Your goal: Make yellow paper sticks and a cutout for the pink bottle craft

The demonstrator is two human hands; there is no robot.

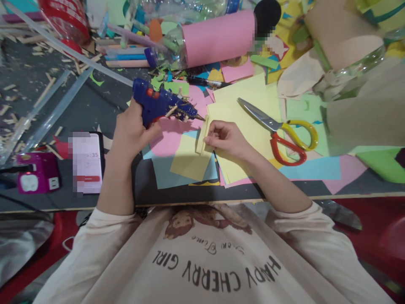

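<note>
Squarely before us lies the narrow folded strip of pale yellow paper (pixel 201 139), its long axis running away from our body — near end toward our chest, far end toward the clutter. Our right hand (pixel 226 137) is the nearer one: its fingertips are closed on the strip's right edge, holding it down on the stacked coloured paper sheets (pixel 164 173). To the strip's left is the blue plastic hot-glue gun (pixel 161 103), gripped tight in our left hand (pixel 133 131). Its barrel lies left to right, crosswise to the strip, and its nozzle tip sits right at the strip's far end — whether it touches, we cannot tell. Beyond the right hand, steel scissors with yellow and red handles (pixel 278 126) lie on a large yellow paper sheet (pixel 253 95). Farther off, a clear bottle wrapped in pink paper (pixel 218 38) lies on its side.
</note>
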